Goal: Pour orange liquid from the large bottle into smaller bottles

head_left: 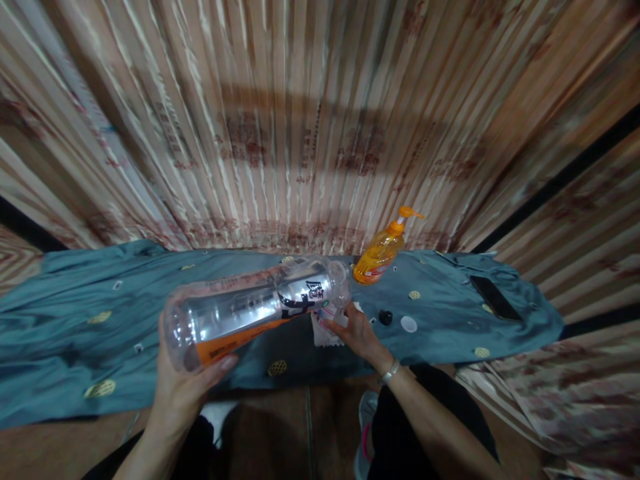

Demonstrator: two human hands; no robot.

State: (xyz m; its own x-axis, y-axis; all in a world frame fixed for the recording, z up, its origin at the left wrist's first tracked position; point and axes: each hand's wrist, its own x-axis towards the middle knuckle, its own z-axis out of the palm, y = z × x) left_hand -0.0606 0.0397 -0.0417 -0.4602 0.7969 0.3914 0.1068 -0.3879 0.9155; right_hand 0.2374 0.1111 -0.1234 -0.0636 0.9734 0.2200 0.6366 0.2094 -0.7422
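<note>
On the cloth [60,333], a pump bottle [379,257] stood far back, a phone [495,298] lay right, a black cap [385,317] and white disc [409,325] nearer. Above it, the left hand [183,387] gripped a clear bottle [245,310], tilted, labelled silver and orange; the grip of the right hand [361,333], near its neck, was unclear.

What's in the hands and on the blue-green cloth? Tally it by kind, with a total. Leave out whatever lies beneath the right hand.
Bottles: 2 (large clear bottle, orange pump bottle)
Small round pieces: 2 (black piece, white disc)
Phones: 1 (dark phone)
Total: 5
</note>
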